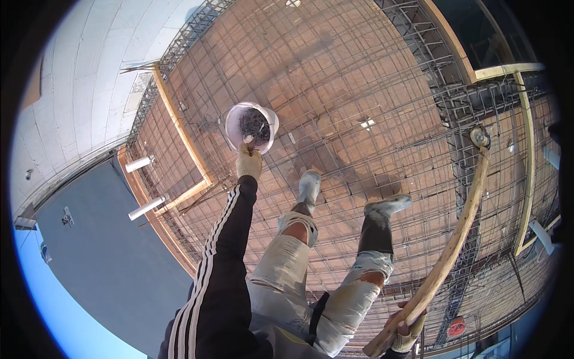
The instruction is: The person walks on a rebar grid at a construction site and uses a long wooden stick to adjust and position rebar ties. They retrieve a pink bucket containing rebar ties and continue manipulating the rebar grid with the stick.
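My left hand point(249, 164), in a pale work glove, is closed on the near side of a whitish bucket point(232, 124), held out in front of me. A tangled dark mass of thin wiry bits point(254, 124) lies inside it. My right hand point(409, 330) is wrapped round the lower end of a long, slightly bent wooden pole point(457, 242). That pole slants up and away to the right. At its far end sits a small round metallic piece point(479, 136), over the reinforcing bars; whether it touches them I cannot tell.
A rebar grid point(335, 78) covers brown panels underfoot, where my boots point(310, 186) stand. Timber strips point(179, 122) frame an opening at left; another timber frame point(528, 149) stands at right. White pipes point(147, 207) stick up near the left edge, with a drop beyond.
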Motion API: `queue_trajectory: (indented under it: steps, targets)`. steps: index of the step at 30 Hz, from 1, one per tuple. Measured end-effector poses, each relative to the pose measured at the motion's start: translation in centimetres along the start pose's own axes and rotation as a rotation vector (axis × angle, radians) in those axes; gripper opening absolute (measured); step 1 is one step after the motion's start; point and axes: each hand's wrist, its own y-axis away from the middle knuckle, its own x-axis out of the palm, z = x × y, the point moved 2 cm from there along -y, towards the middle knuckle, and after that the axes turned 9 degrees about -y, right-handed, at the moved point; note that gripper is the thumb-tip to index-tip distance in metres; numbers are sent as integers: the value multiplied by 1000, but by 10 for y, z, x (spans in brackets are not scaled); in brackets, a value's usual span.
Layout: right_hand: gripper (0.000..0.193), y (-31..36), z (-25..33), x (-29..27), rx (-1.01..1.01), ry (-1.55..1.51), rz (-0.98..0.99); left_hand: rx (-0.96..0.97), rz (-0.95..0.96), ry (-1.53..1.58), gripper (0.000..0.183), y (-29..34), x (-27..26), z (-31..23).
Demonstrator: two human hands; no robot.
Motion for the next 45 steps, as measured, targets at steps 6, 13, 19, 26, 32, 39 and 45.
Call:
queue_trajectory:
  steps: [6,13,19,26,32,39,45]
  targets:
    - [87,20,-31,97,154,101,83,-122,157,-45,23,-97,-16,65]
    - [84,59,-44,176,259,231,133,302,187,-36,36,-61,-24,100]
    - [81,116,-20,200,316,332,310,-237,543,601,49,40,-105,75]
    - [78,192,36,176,-92,869,507,-192,678,1348,69,57,-240,-49]
    - [68,258,77,153,-784,1272,583,-44,1014,1348,85,88,-354,-140]
    - [54,311,78,131,-1013,1288,523,212,1253,1280,62,124,-427,-141]
    - [46,314,40,91,-351,1019,355,141,1283,1206,33,121,-424,-104]
